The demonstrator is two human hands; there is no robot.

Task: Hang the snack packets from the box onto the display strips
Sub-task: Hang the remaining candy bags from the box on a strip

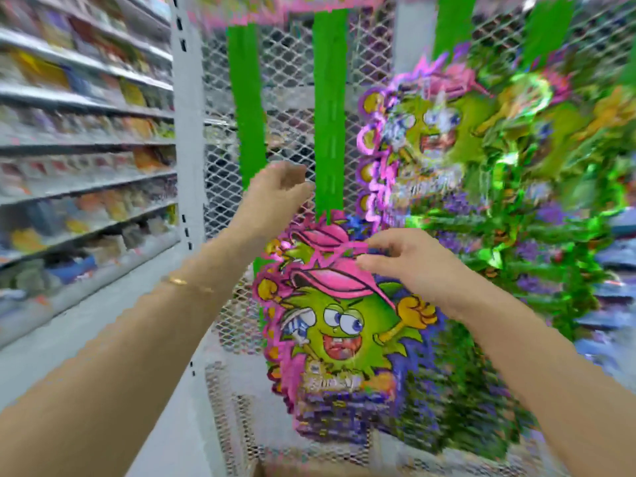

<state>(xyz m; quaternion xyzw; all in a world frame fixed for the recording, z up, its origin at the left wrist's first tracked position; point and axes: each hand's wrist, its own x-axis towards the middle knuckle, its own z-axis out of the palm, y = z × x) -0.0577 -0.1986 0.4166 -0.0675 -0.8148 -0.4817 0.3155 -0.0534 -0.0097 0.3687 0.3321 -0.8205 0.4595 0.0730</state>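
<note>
Several green display strips hang on a wire mesh panel. A snack packet, showing a green cartoon face under a pink cap, hangs at the lower end of the second display strip. My right hand is at the packet's top edge, thumb and forefinger pinching it. My left hand is raised between the first display strip and the second one. Its fingers are loosely curled, with the tips just beside the second strip and nothing visibly in them. More of the same packets hang on the strips to the right, heavily blurred.
Store shelves full of packaged goods run along the left, ending at a white upright post. A brown edge, perhaps the box, shows at the bottom. More shelving stands at the far right.
</note>
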